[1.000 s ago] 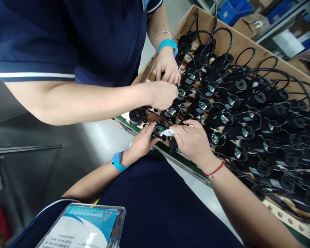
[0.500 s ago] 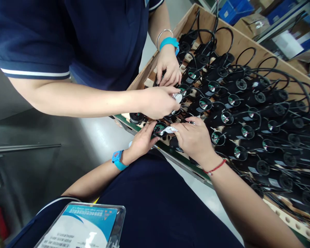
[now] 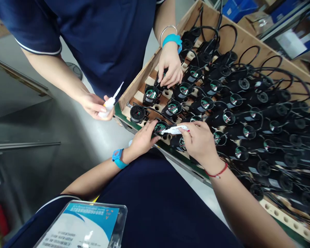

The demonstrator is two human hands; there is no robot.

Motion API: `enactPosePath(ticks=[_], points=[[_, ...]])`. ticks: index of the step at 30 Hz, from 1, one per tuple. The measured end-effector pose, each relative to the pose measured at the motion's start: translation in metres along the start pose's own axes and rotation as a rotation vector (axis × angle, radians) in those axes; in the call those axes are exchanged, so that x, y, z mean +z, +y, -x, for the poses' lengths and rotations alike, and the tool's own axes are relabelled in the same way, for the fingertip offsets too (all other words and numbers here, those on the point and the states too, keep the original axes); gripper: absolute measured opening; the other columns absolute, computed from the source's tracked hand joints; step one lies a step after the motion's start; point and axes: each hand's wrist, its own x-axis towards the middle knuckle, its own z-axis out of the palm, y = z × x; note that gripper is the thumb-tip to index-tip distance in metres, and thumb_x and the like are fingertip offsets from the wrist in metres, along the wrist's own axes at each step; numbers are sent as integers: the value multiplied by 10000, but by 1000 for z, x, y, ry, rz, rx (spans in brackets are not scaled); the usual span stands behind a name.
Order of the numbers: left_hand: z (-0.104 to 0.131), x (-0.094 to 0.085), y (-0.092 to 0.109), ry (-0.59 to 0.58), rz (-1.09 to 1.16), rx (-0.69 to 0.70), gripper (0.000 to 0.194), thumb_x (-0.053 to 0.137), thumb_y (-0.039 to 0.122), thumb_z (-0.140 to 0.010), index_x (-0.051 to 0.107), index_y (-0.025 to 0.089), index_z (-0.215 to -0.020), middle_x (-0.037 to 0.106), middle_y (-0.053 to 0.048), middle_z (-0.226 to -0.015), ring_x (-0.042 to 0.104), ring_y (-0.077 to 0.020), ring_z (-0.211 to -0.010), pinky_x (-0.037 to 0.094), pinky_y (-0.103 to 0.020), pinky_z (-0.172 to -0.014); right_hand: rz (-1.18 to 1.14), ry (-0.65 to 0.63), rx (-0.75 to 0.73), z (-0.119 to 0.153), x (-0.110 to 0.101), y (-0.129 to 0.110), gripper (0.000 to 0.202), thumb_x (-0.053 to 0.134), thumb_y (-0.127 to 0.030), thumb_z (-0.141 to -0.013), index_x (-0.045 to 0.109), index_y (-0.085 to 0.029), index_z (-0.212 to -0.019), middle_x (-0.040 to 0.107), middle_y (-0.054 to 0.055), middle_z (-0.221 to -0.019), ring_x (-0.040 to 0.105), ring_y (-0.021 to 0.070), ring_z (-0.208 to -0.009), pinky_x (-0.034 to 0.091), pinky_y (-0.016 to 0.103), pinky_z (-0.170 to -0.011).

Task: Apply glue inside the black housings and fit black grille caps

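Observation:
My left hand (image 3: 144, 138) curves its fingers and thumb around the rim of a black round housing (image 3: 155, 132) near the box's front edge. Inside that housing a green circuit board and thin wires show. In my right hand (image 3: 200, 143) is a white glue tube (image 3: 176, 130), lying nearly level, its narrow tip pointing down into the housing. Part of the tube is hidden behind my fingers. Just right of it stands another black housing (image 3: 177, 143) with a green board inside.
A co-worker's hand (image 3: 99, 107) holds a white squeeze bottle (image 3: 109, 106) with a thin nozzle, left of the wooden box (image 3: 271, 57). Their other hand (image 3: 169, 69) rests on a housing. Several black housings with looping cables (image 3: 232, 38) fill the box. A black vented part (image 3: 137, 113) sits at its corner.
The co-worker's hand has swung left, out of the box, with the squeeze bottle. My right hand has shifted slightly right and down, and more of the glue tube shows. My left hand stays put.

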Motion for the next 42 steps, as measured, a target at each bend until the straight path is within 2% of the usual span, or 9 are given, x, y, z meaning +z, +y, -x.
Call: enactPosePath(ticks=[6, 11, 16, 24, 36, 42], points=[[0, 0, -3, 10, 6, 27, 605, 565, 303, -878, 302, 172, -1407, 432, -170, -1435, 362, -284, -1383, 387, -469, -1112, -100, -9, 165, -2, -1, -2, 184, 452, -228, -933, 636, -215, -945, 742, 39, -880, 642, 208, -737, 462, 339, -748], [1, 2, -5, 36, 19, 68, 606, 565, 315, -879, 303, 164, -1405, 438, -173, -1420, 381, -280, -1370, 401, -452, -1101, -74, -55, 48, -12, 5, -13, 198, 442, -224, -944, 636, -183, -954, 745, 44, -827, 642, 198, -710, 439, 362, -831], [1, 2, -6, 43, 28, 77, 595, 571, 310, -876, 310, 189, -1396, 450, -153, -1404, 429, -271, -1330, 427, -440, -1076, 8, -88, -72, -20, 11, -16, 190, 443, -204, -942, 630, -170, -922, 735, 35, -777, 620, 182, -650, 407, 361, -846], [1, 5, -9, 64, 14, 89, 612, 574, 317, -877, 297, 177, -1405, 446, -164, -1407, 431, -272, -1326, 419, -443, -1082, 86, -111, -158, -23, 13, -16, 214, 425, -214, -949, 625, -166, -892, 713, 28, -745, 598, 174, -638, 388, 348, -873], [0, 7, -11, 63, -2, 76, 617, 584, 314, -872, 301, 174, -1403, 445, -162, -1412, 403, -283, -1355, 391, -460, -1111, 167, -106, -249, -25, 8, -21, 203, 426, -158, -928, 621, -177, -876, 643, -1, -626, 567, 168, -589, 383, 345, -905], [0, 5, -8, 49, -6, 63, 629, 599, 310, -865, 311, 159, -1404, 443, -169, -1426, 374, -277, -1378, 371, -458, -1127, 98, -61, -182, -21, 5, -20, 187, 434, -189, -943, 619, -169, -918, 713, 22, -755, 608, 169, -649, 388, 343, -893]])
